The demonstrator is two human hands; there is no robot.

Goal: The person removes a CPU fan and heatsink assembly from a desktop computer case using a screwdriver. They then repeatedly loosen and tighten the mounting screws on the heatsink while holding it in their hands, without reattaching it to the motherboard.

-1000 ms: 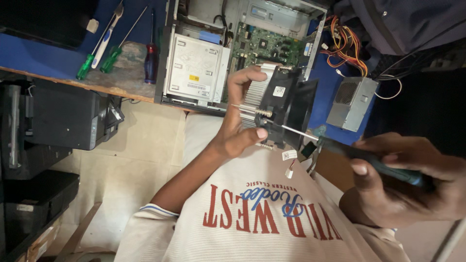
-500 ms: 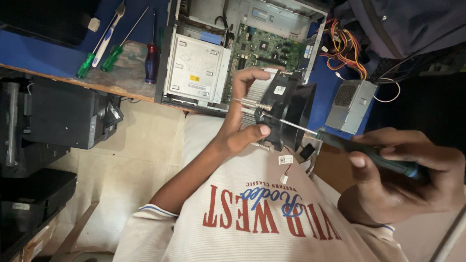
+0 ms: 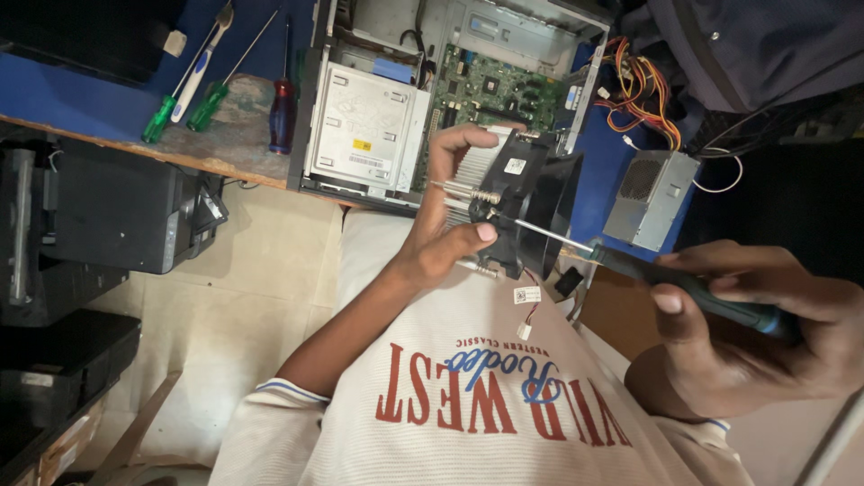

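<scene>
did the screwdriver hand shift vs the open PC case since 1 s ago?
Barely. The right hand with the screwdriver sits slightly lower-left against the computer case; tip still on the fan cooler.

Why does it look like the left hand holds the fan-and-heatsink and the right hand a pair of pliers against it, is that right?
Not quite. The head view shows the right hand holding a screwdriver, not pliers, its tip against the fan-and-heatsink. The left hand does hold that.
</scene>
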